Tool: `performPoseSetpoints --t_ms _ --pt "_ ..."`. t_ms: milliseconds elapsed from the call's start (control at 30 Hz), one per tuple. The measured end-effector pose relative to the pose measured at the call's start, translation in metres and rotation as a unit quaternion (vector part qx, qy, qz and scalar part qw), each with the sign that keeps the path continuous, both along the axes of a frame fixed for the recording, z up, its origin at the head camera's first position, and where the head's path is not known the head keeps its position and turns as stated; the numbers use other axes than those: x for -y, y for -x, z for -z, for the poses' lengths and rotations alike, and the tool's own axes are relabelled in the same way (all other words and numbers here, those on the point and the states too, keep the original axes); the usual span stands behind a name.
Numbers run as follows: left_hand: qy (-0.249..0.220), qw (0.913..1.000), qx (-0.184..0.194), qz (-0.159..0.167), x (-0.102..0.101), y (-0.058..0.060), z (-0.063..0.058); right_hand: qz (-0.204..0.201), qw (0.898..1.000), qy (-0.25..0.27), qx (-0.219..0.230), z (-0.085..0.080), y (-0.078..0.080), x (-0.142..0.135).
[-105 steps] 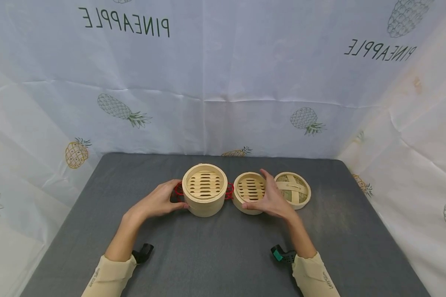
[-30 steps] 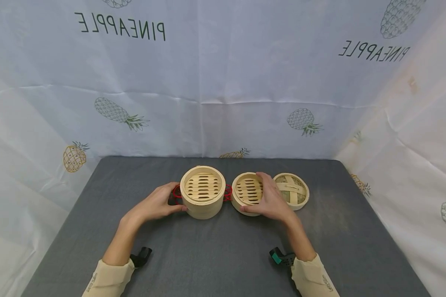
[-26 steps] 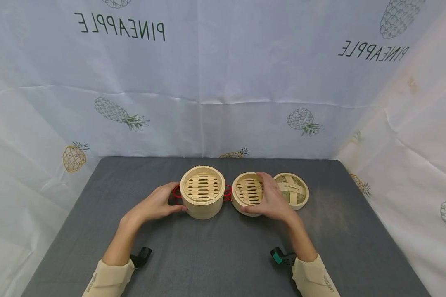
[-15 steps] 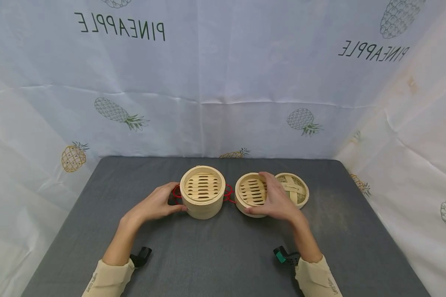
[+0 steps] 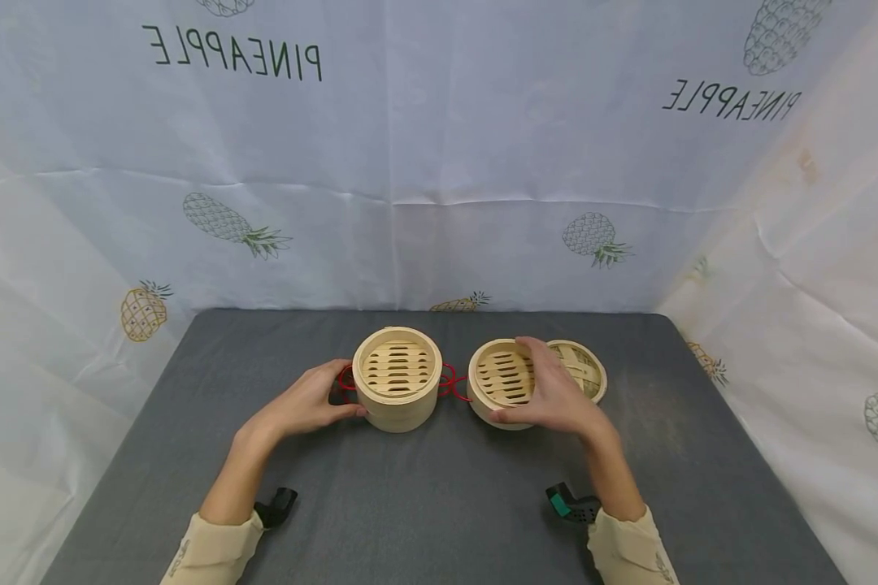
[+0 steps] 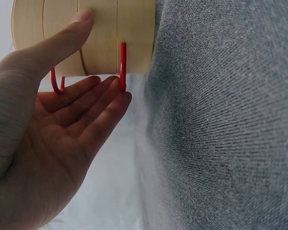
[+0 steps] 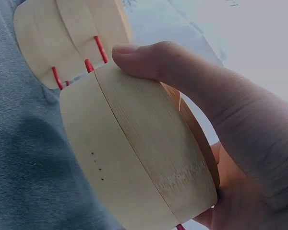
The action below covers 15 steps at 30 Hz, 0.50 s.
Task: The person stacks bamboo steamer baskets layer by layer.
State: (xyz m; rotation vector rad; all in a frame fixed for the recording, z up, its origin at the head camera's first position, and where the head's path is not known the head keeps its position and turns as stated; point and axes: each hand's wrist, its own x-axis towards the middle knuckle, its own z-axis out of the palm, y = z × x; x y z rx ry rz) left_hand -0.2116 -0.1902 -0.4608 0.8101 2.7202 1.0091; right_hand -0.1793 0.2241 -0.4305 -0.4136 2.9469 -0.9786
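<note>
My left hand [image 5: 310,398] holds the side of a stacked bamboo steamer [image 5: 395,413] left of the table's middle. In the left wrist view its thumb [image 6: 62,39] lies on the bamboo wall, and its fingers reach behind, by the red loop handles [image 6: 123,67]. To the right, my right hand [image 5: 554,394] grips a single bamboo steamer basket [image 5: 503,378] by its right side, thumb in front and fingers at the far rim. Slats show inside that basket. A red loop handle [image 7: 89,65] on it faces the stack. A woven bamboo lid [image 5: 584,367] lies behind the right hand, partly hidden.
Everything stands on a dark grey table [image 5: 417,512]. A white pineapple-print cloth [image 5: 439,162] hangs behind the table and along both sides. Black devices sit at both wrists, the right device [image 5: 572,504] with a green patch.
The right hand has shifted right with the single basket, widening its gap from the stack and covering more of the lid. The left hand and stack stay in place; the head view drifts slightly.
</note>
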Motion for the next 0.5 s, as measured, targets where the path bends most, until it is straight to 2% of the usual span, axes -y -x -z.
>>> performPoseSetpoints --t_ms 500 --pt "0.002 1.0000 0.003 -0.005 0.000 0.000 0.000 0.003 1.000 0.010 -0.009 -0.022 -0.012 -0.003"
